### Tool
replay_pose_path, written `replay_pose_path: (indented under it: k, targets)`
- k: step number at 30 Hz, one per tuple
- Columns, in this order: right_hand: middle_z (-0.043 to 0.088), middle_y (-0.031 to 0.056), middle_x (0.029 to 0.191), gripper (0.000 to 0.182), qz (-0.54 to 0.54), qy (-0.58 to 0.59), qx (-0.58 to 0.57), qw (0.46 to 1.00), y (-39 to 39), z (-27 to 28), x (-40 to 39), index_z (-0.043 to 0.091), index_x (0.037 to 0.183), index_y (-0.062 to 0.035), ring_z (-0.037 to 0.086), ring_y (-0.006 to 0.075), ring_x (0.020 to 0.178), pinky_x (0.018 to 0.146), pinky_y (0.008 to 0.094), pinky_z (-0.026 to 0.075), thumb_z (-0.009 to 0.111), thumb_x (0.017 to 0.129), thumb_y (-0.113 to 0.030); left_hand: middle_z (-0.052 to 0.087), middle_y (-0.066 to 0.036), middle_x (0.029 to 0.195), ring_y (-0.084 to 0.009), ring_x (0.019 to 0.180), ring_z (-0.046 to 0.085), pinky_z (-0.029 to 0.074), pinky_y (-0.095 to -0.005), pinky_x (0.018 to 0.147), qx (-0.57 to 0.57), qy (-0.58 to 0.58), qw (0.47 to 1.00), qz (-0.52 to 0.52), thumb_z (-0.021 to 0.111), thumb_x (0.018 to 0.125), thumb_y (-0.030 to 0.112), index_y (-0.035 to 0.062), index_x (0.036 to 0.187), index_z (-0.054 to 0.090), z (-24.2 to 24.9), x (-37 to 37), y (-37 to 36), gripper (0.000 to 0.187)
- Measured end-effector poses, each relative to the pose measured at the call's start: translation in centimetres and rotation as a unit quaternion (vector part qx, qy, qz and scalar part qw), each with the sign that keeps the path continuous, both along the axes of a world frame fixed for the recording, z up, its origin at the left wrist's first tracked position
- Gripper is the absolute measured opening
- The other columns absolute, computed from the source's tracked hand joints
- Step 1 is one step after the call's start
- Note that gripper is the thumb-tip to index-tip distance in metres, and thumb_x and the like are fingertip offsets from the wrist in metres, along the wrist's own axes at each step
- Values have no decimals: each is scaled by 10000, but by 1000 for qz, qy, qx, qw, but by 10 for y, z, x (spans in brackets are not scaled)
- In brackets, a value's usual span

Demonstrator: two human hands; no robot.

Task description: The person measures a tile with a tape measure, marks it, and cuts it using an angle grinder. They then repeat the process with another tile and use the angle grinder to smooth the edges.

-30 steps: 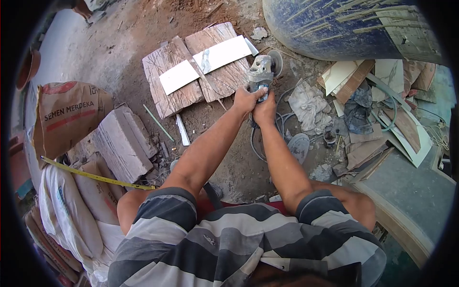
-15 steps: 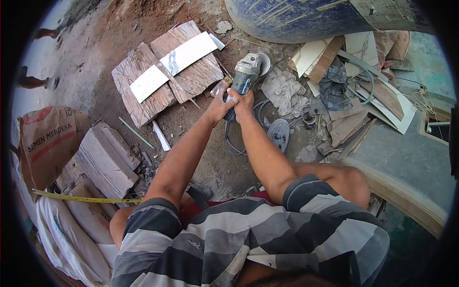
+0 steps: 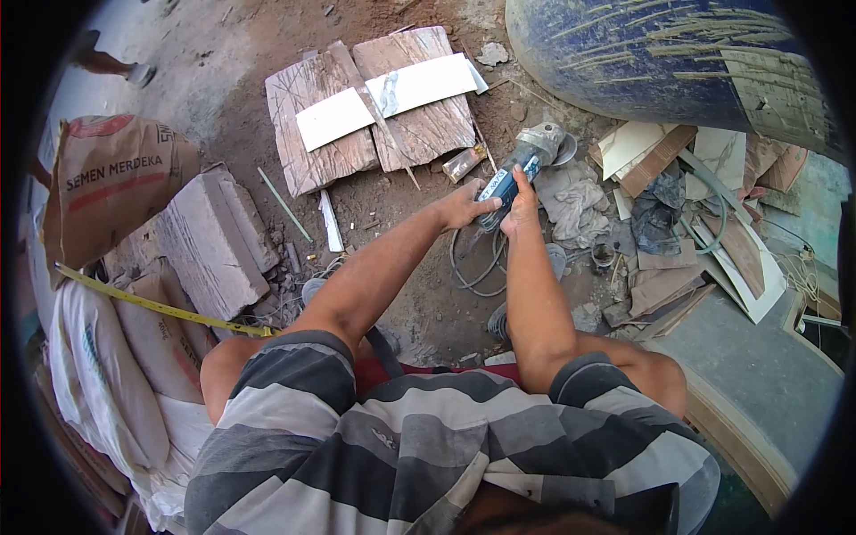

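An angle grinder point(image 3: 514, 181) with a blue-grey body and metal head is held between my two hands, just above the dirt floor. My left hand point(image 3: 460, 207) closes around the left side of its body. My right hand point(image 3: 522, 207) grips it from the right, the fingers lying along the body. The disc and guard point(image 3: 565, 149) point away from me, up and to the right. Its grey cord point(image 3: 462, 272) loops on the ground below my hands. A small clear container point(image 3: 464, 164) lies just beyond my left hand.
A white tile strip point(image 3: 389, 100) rests on streaked stone slabs point(image 3: 428, 147) ahead. To the right are a crumpled cloth point(image 3: 575, 209), tile offcuts point(image 3: 664, 285) and a blue drum point(image 3: 615, 62). Cement sacks point(image 3: 125, 192) and a yellow tape measure point(image 3: 169, 308) lie left. A person's leg point(image 3: 111, 64) shows far left.
The view has shifted, so the scene sits further right. The grinder has come closer to me and tilts right, its label now visible. My left hand is further from the clear container.
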State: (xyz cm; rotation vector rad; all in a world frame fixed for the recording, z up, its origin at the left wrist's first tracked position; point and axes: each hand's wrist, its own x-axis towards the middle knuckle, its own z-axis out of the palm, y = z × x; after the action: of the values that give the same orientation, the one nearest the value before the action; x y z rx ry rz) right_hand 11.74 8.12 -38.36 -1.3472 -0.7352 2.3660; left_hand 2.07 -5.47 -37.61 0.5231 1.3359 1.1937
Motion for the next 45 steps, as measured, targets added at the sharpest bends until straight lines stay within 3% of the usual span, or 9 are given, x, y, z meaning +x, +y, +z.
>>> replay_pose_path:
  k: [4, 8, 9, 11, 15, 24, 26, 37, 45]
  targets:
    - [669, 67, 896, 367, 50, 16, -13, 999, 2, 9, 6, 616, 1057, -55, 666, 213, 774, 734, 374, 554, 775, 806, -271, 591, -148, 1179, -223, 1067, 582, 516, -403, 866, -15, -117, 993, 31, 667, 930, 451, 13, 1389, 400, 10, 7, -4, 688]
    - [669, 52, 937, 314, -8, -44, 157, 987, -2, 4, -12, 614, 1008, -40, 637, 181, 813, 769, 354, 516, 802, 802, -184, 587, -175, 1263, -263, 1161, 580, 490, -433, 954, -72, -177, 981, 39, 630, 958, 350, -8, 1392, 435, 12, -9, -3, 596]
    - [629, 94, 1074, 515, -29, -102, 231, 967, 1, -11, -18, 543, 1189, 5, 620, 222, 968, 855, 383, 497, 815, 773, -133, 587, -175, 1263, -263, 1161, 580, 490, -433, 954, -69, -177, 981, 33, 630, 958, 350, -8, 1392, 435, -2, -7, -1, 596]
    - [582, 212, 1209, 708, -3, -310, 304, 901, 1, 2, -32, 435, 1268, 57, 602, 332, 1097, 934, 433, 478, 833, 751, -218, 534, -237, 1380, -312, 1257, 547, 435, -399, 1043, -89, 154, 983, 40, 619, 955, 295, -47, 1446, 386, -33, 3, 2, 642]
    - [554, 297, 1240, 754, 56, -512, 289, 807, 11, 18, -50, 377, 1256, 56, 584, 414, 1156, 975, 480, 467, 813, 755, -301, 467, -287, 1444, -341, 1307, 515, 395, -360, 1087, -95, 232, 968, -26, 614, 949, 270, -70, 1487, 309, -18, 6, -5, 705]
    - [518, 245, 1283, 726, -5, -574, 282, 768, 19, -12, -86, 369, 1264, -1, 569, 413, 1170, 1004, 474, 471, 807, 772, -306, 575, -271, 1330, -358, 1234, 579, 435, -403, 1058, -103, 170, 980, -20, 638, 916, 276, -34, 1381, 484, 35, -18, -17, 580]
    - [503, 256, 1309, 745, -15, -581, 270, 768, 19, -6, -91, 353, 1276, -1, 559, 419, 1189, 1027, 476, 462, 813, 762, -284, 619, -243, 1282, -338, 1187, 615, 456, -399, 1029, -102, 238, 966, -31, 631, 924, 281, -14, 1358, 520, 36, -29, -19, 537]
    - [498, 162, 1321, 750, 35, -651, 234, 721, 21, 3, -104, 366, 1318, -51, 535, 339, 1230, 1017, 494, 455, 796, 780, -348, 642, -225, 1249, -296, 1154, 627, 458, -376, 1009, -82, 234, 969, 18, 583, 961, 220, -49, 1353, 512, 34, -63, -21, 480]
    - [487, 178, 1329, 754, 74, -629, 244, 734, 30, -5, -98, 358, 1311, -41, 527, 359, 1236, 1023, 503, 457, 801, 772, -326, 657, -227, 1222, -313, 1153, 630, 469, -380, 1004, -68, 261, 955, 124, 603, 945, 242, -22, 1308, 574, 46, -109, -20, 449]
